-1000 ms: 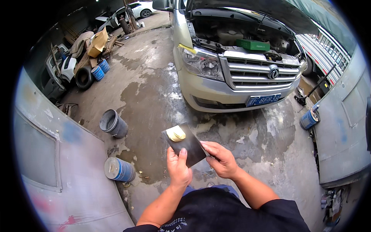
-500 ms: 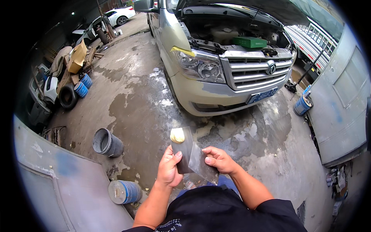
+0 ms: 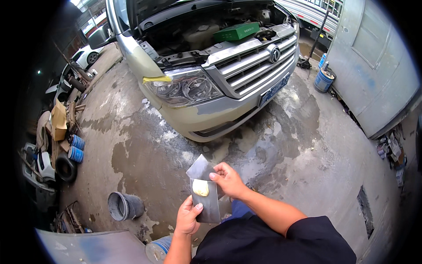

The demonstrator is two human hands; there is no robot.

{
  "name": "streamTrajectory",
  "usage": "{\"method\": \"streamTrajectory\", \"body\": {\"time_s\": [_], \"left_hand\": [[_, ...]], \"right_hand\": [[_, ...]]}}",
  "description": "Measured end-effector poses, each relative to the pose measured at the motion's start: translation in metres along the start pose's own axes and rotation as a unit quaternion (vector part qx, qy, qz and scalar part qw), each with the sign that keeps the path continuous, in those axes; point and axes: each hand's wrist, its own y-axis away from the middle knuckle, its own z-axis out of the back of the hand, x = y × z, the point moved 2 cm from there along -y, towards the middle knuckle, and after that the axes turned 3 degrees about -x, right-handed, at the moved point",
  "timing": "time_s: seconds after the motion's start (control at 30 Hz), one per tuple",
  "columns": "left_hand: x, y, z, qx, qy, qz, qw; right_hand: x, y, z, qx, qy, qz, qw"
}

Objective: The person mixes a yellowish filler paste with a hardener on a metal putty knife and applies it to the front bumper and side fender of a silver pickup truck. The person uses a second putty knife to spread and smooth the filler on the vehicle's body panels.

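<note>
My left hand [image 3: 187, 220] is closed on a flat grey putty board [image 3: 211, 208], thumb on its face. A dollop of pale yellow putty [image 3: 200, 188] sits near the board's far end. My right hand [image 3: 229, 181] pinches a thin grey putty spreader [image 3: 199, 167] by its right side. The spreader lies just beyond the putty, its near edge overlapping or meeting the board's far end; whether they touch I cannot tell. Ahead stands a beige van [image 3: 184, 119] with its bonnet up. Yellow tape [image 3: 157, 79] runs along the top of its headlight [image 3: 187, 89].
A green box [image 3: 237, 31] rests in the van's engine bay. A grey bucket [image 3: 126, 206] and a blue pail [image 3: 159, 250] stand at the near left. Farther left lie a tyre [image 3: 66, 167] and a cardboard box [image 3: 58, 119]. A grey metal door [image 3: 378, 66] stands at the right.
The spreader has swung from the board's right side to its far end, with my right hand moving leftward. The putty board is lower in view. The view has turned, shifting the van left.
</note>
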Motion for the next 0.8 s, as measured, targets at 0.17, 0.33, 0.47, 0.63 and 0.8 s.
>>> {"method": "streamTrajectory", "body": {"time_s": [0.17,0.33,0.47,0.63,0.8], "left_hand": [[-0.001,-0.062,0.009,-0.06,-0.038,0.012,0.997],[-0.013,-0.117,0.033,-0.123,-0.083,0.047,0.988],[-0.017,-0.142,0.037,-0.174,-0.106,0.068,0.977],[-0.022,-0.163,0.05,-0.197,-0.149,0.101,0.964],[-0.026,-0.182,0.072,-0.191,-0.155,0.132,0.96]], "right_hand": [[-0.037,-0.072,0.033,0.019,-0.112,-0.072,0.991],[-0.105,-0.176,0.13,-0.201,-0.179,-0.136,0.954],[-0.123,-0.246,0.167,-0.346,0.015,-0.056,0.936],[-0.08,-0.312,0.15,-0.381,0.223,0.17,0.881],[-0.065,-0.355,0.131,-0.315,0.453,0.228,0.802]]}}
